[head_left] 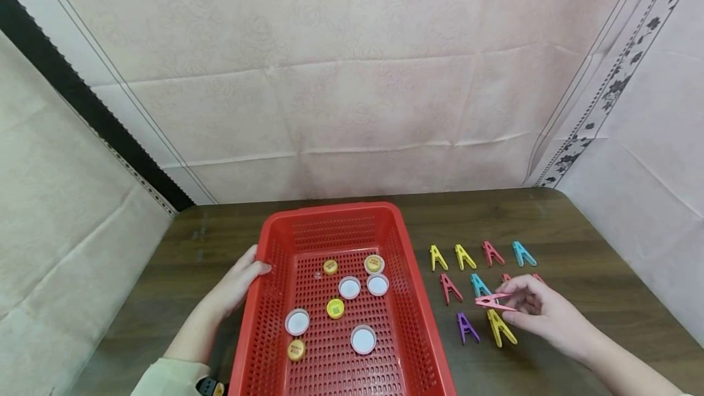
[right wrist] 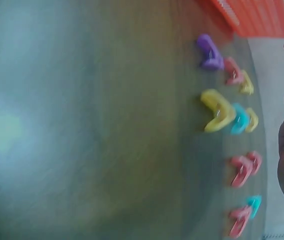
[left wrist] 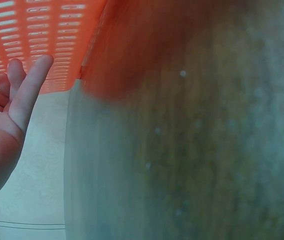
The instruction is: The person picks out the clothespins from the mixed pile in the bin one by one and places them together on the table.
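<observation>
On the left, my left hand (head_left: 236, 283) holds the side of a red plastic basket (head_left: 426, 316), thumb at the rim. The left wrist view shows fingers (left wrist: 29, 92) against its slotted outer wall. Inside lie several round caps, some white like this cap (head_left: 363, 340), others yellow like this cap (head_left: 296, 350). My right hand (head_left: 541, 313) pinches a pink clothespin (head_left: 492, 302) above the table. Below and around it stand other clothespins: a yellow clothespin (head_left: 502, 329), a blue clothespin (head_left: 480, 285) and a purple clothespin (head_left: 467, 327). My right hand partly covers some red ones.
More clothespins lie in rows to the right of the basket, among them a yellow clothespin (head_left: 437, 257), a red clothespin (head_left: 492, 253) and a blue clothespin (head_left: 523, 253). The dark wooden table (head_left: 220, 231) meets pale cloth walls (head_left: 352, 109) at the back and sides.
</observation>
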Demonstrator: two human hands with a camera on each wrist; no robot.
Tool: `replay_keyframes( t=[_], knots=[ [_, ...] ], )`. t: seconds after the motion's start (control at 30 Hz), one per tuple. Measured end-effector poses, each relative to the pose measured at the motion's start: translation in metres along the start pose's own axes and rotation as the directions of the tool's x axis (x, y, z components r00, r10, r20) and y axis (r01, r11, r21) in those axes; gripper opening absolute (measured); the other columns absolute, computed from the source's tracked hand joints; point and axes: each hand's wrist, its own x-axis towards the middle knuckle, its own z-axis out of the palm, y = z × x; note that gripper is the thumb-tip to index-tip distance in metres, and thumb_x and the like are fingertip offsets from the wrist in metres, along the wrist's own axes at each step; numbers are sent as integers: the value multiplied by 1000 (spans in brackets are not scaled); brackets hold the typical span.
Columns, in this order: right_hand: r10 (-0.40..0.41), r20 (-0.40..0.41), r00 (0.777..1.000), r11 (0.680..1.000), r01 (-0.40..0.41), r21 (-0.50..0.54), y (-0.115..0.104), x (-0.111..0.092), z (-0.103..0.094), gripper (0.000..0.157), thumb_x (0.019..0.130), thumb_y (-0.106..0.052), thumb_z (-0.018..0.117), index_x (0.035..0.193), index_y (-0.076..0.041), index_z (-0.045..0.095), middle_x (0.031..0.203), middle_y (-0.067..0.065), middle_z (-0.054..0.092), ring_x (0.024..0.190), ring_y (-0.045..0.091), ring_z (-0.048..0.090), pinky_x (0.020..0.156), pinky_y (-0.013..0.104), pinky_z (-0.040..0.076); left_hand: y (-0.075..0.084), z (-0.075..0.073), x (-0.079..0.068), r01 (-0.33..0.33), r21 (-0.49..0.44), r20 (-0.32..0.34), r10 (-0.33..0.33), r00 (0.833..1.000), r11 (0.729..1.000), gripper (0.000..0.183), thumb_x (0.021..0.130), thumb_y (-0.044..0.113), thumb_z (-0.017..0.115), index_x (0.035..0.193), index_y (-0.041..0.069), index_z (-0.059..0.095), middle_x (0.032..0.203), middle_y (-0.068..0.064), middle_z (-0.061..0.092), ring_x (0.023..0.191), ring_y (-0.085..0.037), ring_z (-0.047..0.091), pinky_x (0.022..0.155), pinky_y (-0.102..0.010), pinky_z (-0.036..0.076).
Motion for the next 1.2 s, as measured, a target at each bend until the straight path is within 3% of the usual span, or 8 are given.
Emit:
replay_keyframes(
  t=[0.4,0.5,0.63,0.8,0.97,1.2],
  knots=[
    [132,-186,974,981,-155,-114,30,-37,-7,30,80,4,68,104,-5,52,84,-3,56,69,7,55,52,21,44,1,0,-1,-1,24,5,1,1000,1000,39,96,10,39,130,-3,26,108,-37,52,83,-40,66,67,-51,55],
    [206,-214,955,953,-245,-175,34,-44,-9,31,81,-3,70,105,-5,51,82,-1,53,67,6,52,51,21,42,0,0,-1,-2,27,5,1,1000,1000,39,96,10,39,130,-3,26,108,-36,52,83,-40,66,67,-51,56],
    [275,-241,931,894,-340,-294,41,-53,-11,34,80,-14,73,104,-5,50,82,2,48,67,3,45,51,22,37,0,0,0,-4,23,7,4,1000,1000,39,95,10,40,130,-3,27,108,-36,52,83,-40,66,67,-51,56],
    [260,-282,924,832,-363,-420,50,-60,-10,39,74,-19,79,97,-4,52,82,3,48,69,1,40,54,22,35,1,0,0,0,20,8,0,1000,1000,41,95,10,40,131,-3,26,108,-37,52,84,-40,65,67,-51,56],
    [279,-285,917,787,-389,-478,55,-61,-9,40,72,-24,81,94,-5,54,83,4,49,71,9,40,55,23,35,0,-1,0,4,21,12,-4,1000,1000,40,95,10,40,131,-3,26,108,-37,52,84,-40,65,68,-51,55],
    [267,-325,907,752,-407,-518,57,-63,-7,40,71,-28,81,92,-3,57,82,4,56,72,19,48,56,26,38,1,0,-1,9,23,6,-9,1000,1000,40,96,11,40,131,-3,26,109,-36,52,83,-40,66,67,-51,55]
  ],
)
